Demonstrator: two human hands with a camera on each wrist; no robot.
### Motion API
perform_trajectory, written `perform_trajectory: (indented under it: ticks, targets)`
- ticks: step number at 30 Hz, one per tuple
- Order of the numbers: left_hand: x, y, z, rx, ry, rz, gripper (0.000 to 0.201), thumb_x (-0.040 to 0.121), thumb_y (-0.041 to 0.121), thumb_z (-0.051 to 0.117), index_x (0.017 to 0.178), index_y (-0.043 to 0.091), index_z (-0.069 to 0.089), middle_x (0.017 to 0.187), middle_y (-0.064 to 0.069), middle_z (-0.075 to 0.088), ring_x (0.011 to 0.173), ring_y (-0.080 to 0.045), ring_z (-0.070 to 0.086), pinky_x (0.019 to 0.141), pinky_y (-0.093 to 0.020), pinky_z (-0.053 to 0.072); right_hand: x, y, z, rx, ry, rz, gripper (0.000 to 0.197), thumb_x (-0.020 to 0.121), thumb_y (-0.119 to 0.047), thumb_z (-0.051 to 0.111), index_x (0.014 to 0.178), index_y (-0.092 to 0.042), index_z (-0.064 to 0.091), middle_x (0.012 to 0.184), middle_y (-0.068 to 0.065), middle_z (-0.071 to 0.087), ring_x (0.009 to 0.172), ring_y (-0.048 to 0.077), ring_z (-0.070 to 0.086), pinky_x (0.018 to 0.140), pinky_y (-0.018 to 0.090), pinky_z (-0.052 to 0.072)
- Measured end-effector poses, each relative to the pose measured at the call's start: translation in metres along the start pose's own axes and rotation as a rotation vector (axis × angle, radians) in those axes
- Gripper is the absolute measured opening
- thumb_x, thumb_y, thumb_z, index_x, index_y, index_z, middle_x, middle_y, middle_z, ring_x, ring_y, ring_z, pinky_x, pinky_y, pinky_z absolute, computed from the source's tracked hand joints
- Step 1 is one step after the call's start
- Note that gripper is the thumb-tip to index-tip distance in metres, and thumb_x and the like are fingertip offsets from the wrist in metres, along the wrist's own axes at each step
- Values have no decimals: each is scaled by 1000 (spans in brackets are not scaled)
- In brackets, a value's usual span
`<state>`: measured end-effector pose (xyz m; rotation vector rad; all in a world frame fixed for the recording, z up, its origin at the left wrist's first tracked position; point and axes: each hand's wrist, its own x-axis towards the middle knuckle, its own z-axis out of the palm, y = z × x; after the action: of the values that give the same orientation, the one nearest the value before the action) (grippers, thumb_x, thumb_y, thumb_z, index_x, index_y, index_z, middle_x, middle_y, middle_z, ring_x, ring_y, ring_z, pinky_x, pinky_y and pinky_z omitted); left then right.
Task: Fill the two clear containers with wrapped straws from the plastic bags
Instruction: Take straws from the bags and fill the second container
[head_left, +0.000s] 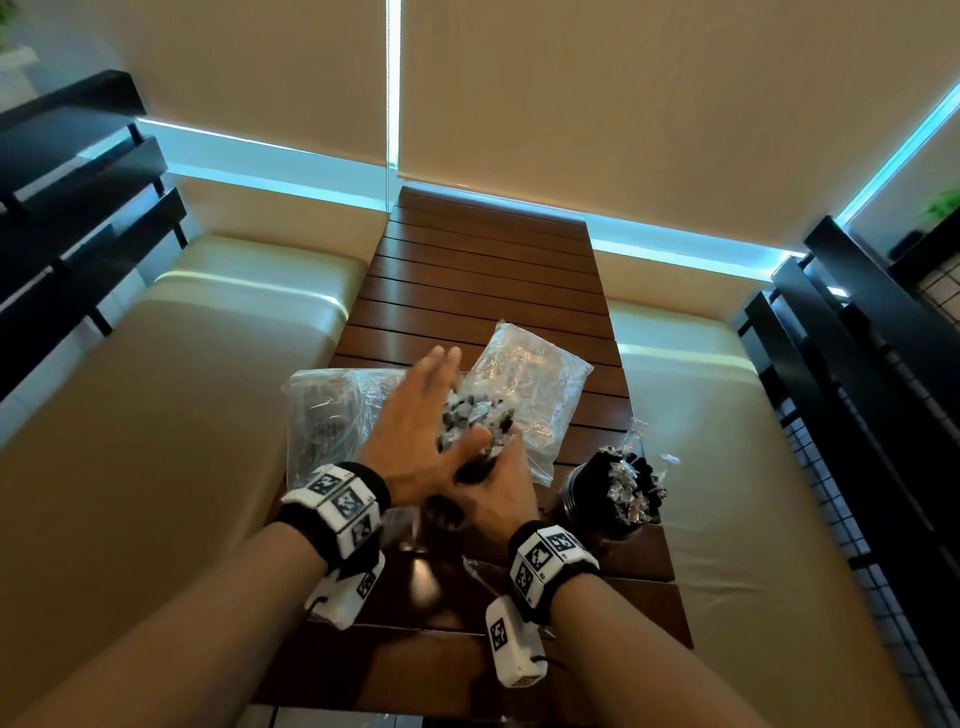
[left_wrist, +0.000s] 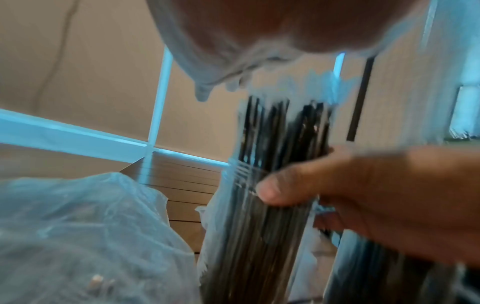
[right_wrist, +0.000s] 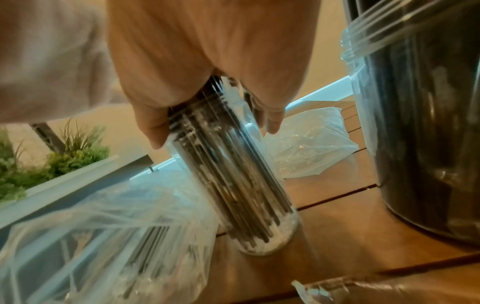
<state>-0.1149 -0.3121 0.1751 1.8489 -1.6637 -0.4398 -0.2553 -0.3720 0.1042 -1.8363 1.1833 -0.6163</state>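
Fingers of the right hand are curling round the neck of a clear container, gripping it just below the rim while it is standing tilted on the slatted table. Its base is touching the wood, between two plastic bags. Left hand is hovering flat above the wrapped straws sticking out of the mouth, fingers straight and together, holding nothing; whether the palm is touching the tips cannot be told.

Handling, as judged: the straws are looking light and thin, stiff enough to stand bundled but bendable, and their wrappers slick, so they are likely sliding against each other. Pressing from the top with a flat palm seems the way to seat them. The container is looking rigid and smooth; taking it at the neck is suiting it.

Both forearms are reaching forward from the near edge, wrists converging.

Just right, a second container is standing already packed with straws. Further out, a bag with straws is lying to the left, and a flatter bag beyond the hands.
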Motion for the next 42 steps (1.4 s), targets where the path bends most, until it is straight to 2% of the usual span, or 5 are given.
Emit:
perform_trajectory:
  ticks: [5,11,15,20,42]
  targets:
    - [-11,-36,-55,-124,-76,-262,78,73,26,70,143,29,36,145,-4,38,135,-24,39,106,-39,37,-3,-43,-25,-66,153,-123,135,57,-59,86,155,-27,-2,157,0,12,145,19,16,115,34,22]
    - [-54,-83,-37,660,-536,-362,128,56,55,84,150,33,0,156,-5,5,143,-33,23,107,-56,33,-7,-97,-21,-284,402,-518,65,80,-47,67,136,-19,48,143,8,40,134,24,37,112,37,29]
    - [-60,-92,-28,604,-312,-406,29,87,18,55,116,21,50,120,-8,51,111,-31,58,87,-44,52,-21,-111,2,-436,105,-791,10,86,-25,59,88,-17,64,87,-2,61,82,16,52,75,35,48]
    - [-43,-80,-50,306,-86,-373,24,83,6,54,95,23,66,97,-6,68,92,-29,65,80,-38,53,-32,-94,43,-646,-611,-492,49,76,-46,32,83,-15,69,80,9,68,73,30,63,68,37,55]
    - [-58,-47,-64,133,-89,-321,41,88,0,54,119,23,68,116,-1,69,102,-14,62,85,-21,46,0,-67,117,-862,-618,88,40,98,-34,49,123,-3,57,124,13,58,120,26,53,102,35,40]
